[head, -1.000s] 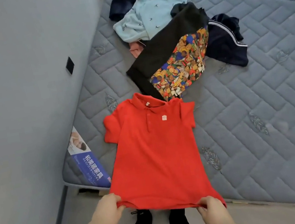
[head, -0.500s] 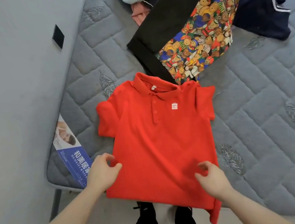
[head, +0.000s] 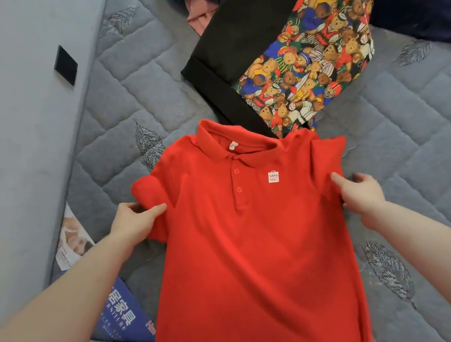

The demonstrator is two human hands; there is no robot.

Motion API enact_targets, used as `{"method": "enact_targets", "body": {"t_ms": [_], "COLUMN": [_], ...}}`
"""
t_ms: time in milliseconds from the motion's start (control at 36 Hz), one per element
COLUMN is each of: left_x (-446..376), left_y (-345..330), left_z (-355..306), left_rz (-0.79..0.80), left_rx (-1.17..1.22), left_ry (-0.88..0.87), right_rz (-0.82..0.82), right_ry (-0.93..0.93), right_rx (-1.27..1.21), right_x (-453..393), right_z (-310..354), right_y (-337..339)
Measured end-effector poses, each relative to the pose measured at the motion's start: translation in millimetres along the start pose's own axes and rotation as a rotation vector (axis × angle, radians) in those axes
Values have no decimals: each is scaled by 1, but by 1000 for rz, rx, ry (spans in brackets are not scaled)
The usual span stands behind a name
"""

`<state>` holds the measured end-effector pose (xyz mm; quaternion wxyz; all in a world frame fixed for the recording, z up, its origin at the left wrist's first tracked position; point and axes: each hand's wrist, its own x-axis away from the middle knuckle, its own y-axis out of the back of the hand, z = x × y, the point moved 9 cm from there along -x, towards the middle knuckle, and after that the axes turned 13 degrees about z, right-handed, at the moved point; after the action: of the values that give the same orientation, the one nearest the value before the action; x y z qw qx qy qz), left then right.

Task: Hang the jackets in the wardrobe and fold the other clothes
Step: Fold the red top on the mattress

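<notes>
Polo flat, face up on bed, hem over near edge, unfolded. Left hand pinches left sleeve; right hand grips right sleeve. Heap beyond collar untouched. Wardrobe unseen. Task barely begun, judging.

1. Bright, even, soft daylight fills the scene; its source lies outside the view.
2. Shadows are faint: a thin soft one under the edges of the red polo shirt and under the forearms on the mattress.
3. No glare or blown highlights; the red is strongly saturated, so the fabric's weave is lost.
4. Wide-angle distortion bends the wall and the quilted lines outward near the edges, and stretches the forearms at the bottom corners.
5. Slight softness overall, with compression smearing; the shirt's small chest logo is readable, the printed label at lower left less sharp.
</notes>
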<state>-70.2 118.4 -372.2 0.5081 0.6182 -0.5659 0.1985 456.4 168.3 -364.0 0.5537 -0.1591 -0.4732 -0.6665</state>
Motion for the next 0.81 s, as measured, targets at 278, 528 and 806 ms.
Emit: {"method": "enact_targets", "body": {"t_ms": [278,528,806], "left_x": [3,29,40], "left_y": [41,6,0], "left_z": [5,18,34], "left_rz": [-140,284,273], "left_rx": [274,319,277], "left_ry": [-40,201,232], "right_rz": [-349,-302,-58], "right_ry": [55,43,221], "right_rx": [-7,-26,-122], "right_x": [25,46,101], "right_z": [-4,-27,-67], "right_y": [64,61,-40]}}
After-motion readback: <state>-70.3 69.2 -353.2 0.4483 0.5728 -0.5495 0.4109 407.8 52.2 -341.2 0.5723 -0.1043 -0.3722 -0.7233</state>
